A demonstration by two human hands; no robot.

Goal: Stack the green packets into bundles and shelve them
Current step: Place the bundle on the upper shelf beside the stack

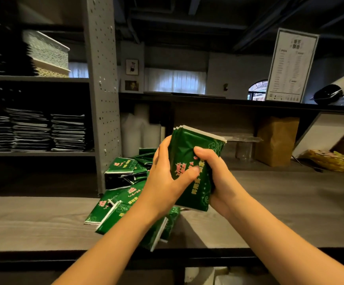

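Left hand (165, 178), right hand (218, 176) clasp packet bundle (188, 150); shelf (37, 153) holds stacks (31, 130).

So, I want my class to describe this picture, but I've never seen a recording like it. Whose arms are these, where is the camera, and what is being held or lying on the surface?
There is no machine here: these are a person's two bare arms. The single picture comes from a camera worn on the person's head, looking forward and down. The left hand and right hand together hold a bundle of green packets, roughly upright, above a wooden counter. A loose pile of green packets lies on the counter, to the left of the hands. Behind it, a grey shelf rack holds stacks of dark packets. A brown paper bag stands further back on the right.
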